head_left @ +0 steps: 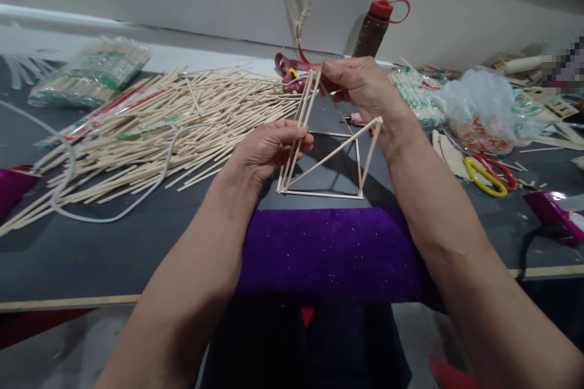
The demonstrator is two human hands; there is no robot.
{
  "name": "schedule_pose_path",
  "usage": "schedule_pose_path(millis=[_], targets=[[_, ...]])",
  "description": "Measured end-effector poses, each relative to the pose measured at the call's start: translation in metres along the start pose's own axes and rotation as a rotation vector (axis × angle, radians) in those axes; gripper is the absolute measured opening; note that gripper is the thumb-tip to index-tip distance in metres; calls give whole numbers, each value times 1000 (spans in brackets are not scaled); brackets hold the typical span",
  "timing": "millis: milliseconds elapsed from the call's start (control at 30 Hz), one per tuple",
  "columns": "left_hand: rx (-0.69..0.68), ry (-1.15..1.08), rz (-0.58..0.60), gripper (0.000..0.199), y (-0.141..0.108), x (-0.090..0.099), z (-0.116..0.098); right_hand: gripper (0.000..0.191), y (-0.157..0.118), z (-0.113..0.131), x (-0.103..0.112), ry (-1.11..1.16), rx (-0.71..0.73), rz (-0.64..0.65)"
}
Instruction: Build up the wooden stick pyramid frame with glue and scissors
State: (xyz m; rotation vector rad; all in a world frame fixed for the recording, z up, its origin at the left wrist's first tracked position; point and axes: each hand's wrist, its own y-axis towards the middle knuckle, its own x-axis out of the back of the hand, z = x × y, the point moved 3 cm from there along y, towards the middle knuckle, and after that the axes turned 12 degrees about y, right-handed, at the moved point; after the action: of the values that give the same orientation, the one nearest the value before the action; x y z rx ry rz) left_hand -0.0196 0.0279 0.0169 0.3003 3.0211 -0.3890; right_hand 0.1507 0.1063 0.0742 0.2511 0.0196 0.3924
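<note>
A light wooden stick frame (325, 195) stands on the dark table, just beyond a purple cloth (328, 252). My left hand (278, 143) pinches the near-upright sticks on the frame's left side, about midway up. At the upper end of those sticks, my right hand (351, 79) has its fingers closed around the tips; some of its fingertips are hidden. A diagonal stick runs from the frame's lower left corner to its upper right corner, close to my right wrist.
Loose sticks (182, 127) cover the left side, crossed by a white cable (166, 161). A wrapped stick bundle (98, 70) lies behind. A dark bottle (370, 33) stands near the wall. Scissors (486, 176) and a plastic bag (479, 106) lie right.
</note>
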Motion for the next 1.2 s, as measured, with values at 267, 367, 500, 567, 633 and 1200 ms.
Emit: schedule_pose_path(millis=[267, 367, 500, 567, 633, 1200], targets=[[33, -1, -3, 8, 0, 1, 0, 29, -1, -3, -9, 197, -5, 113], [25, 1, -5, 8, 0, 1, 0, 29, 2, -6, -9, 220, -20, 101], [24, 17, -15, 10, 0, 2, 0, 25, 5, -11, -8, 257, -68, 38], [27, 42, -25, 11, 1, 2, 0, 23, 4, -11, -8, 251, -60, 35], [27, 55, -29, 11, 1, 3, 0, 25, 2, -9, -9, 209, -56, 31], [42, 51, -26, 14, 2, 3, 1, 28, -1, -7, -5, 149, -50, 17]])
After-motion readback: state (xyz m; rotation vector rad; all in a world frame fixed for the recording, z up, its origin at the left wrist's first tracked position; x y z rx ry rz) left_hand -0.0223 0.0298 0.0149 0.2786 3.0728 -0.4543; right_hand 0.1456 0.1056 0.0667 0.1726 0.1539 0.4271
